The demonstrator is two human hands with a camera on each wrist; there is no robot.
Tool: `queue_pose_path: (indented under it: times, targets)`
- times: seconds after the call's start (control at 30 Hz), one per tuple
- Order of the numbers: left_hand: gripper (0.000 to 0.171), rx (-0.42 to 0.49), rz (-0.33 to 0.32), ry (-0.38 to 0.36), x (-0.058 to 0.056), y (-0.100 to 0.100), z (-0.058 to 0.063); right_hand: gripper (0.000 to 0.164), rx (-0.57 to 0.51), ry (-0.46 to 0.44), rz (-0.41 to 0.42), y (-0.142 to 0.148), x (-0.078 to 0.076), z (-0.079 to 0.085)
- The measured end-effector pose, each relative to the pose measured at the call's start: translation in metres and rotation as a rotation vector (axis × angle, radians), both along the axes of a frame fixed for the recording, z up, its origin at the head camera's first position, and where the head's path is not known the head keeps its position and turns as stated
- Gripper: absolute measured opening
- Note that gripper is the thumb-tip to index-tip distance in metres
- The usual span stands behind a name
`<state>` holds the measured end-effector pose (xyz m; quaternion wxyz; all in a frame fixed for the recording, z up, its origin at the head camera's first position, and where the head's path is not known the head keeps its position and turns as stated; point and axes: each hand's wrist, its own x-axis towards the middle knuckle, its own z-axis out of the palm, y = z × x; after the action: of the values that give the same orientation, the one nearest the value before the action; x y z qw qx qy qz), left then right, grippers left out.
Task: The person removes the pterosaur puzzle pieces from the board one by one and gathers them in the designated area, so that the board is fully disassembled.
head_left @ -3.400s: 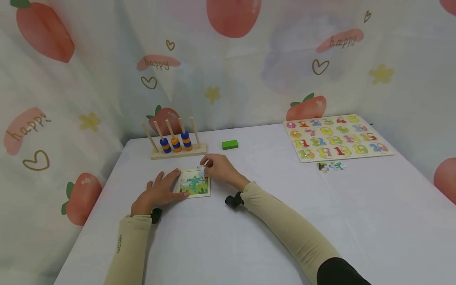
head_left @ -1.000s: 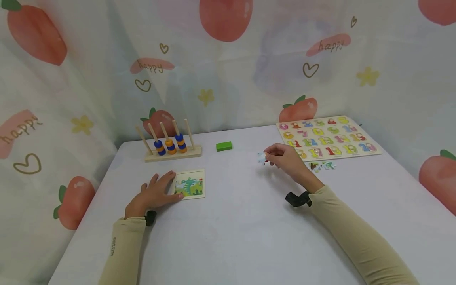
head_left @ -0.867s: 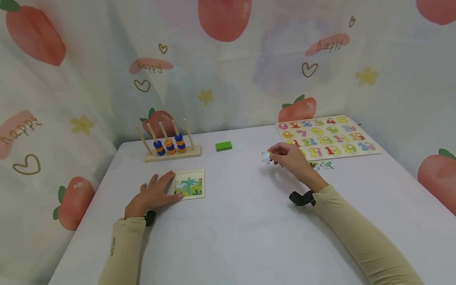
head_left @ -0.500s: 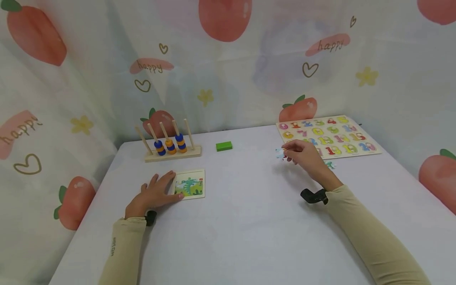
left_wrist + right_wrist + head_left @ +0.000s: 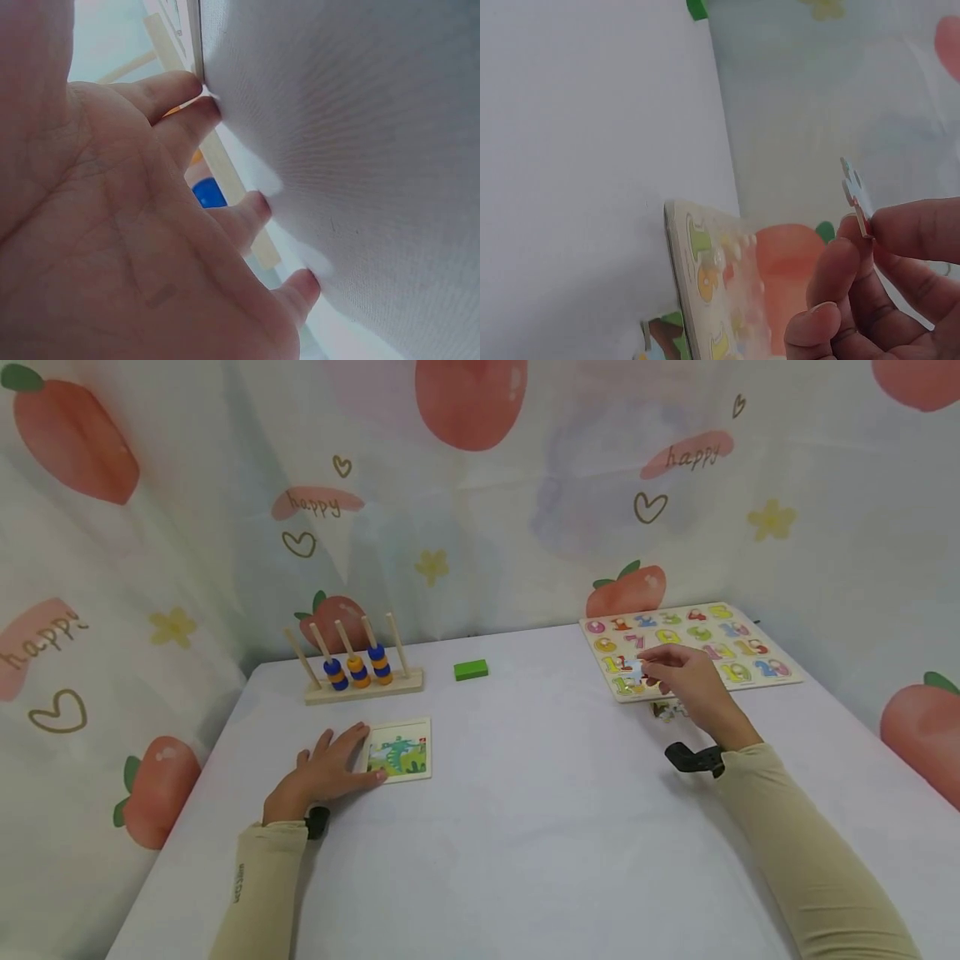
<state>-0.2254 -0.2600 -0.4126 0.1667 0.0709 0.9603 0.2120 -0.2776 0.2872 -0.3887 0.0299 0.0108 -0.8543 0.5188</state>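
My left hand (image 5: 326, 772) rests with fingers spread at the left side of a small framed jigsaw puzzle (image 5: 397, 749) with a green dinosaur picture. Its thumb touches the frame's lower edge. In the left wrist view the fingertips (image 5: 259, 204) press on the white cloth. My right hand (image 5: 693, 685) is raised over the front left of the number board (image 5: 763, 670). Between thumb and fingers it pinches a light-blue jigsaw piece (image 5: 857, 196), seen nearly edge-on in the right wrist view. Loose jigsaw pieces (image 5: 663, 710) lie at the board's front edge, partly hidden behind the right hand.
A wooden bead rack (image 5: 363, 687) with blue and orange rings stands at the back left. A green block (image 5: 471, 670) lies to its right. Behind the table hangs a fruit-patterned curtain (image 5: 510, 543).
My right hand has carried the light-blue piece from the framed puzzle rightward across the table to above the number board. The left hand has stayed beside the framed puzzle.
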Motion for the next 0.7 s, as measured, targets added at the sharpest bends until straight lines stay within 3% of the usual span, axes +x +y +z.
queue_pose_path:
  times: [0.3,0.7]
  targets:
    - [0.104,-0.011,-0.001,0.01,0.0,-0.001,-0.003,0.043,-0.004,0.013,-0.046,0.03,-0.002,-0.005]
    - [0.104,-0.023,0.002,-0.004,0.001,0.002,0.001,0.051,0.094,-0.096,-0.11,0.075,0.005,-0.006]
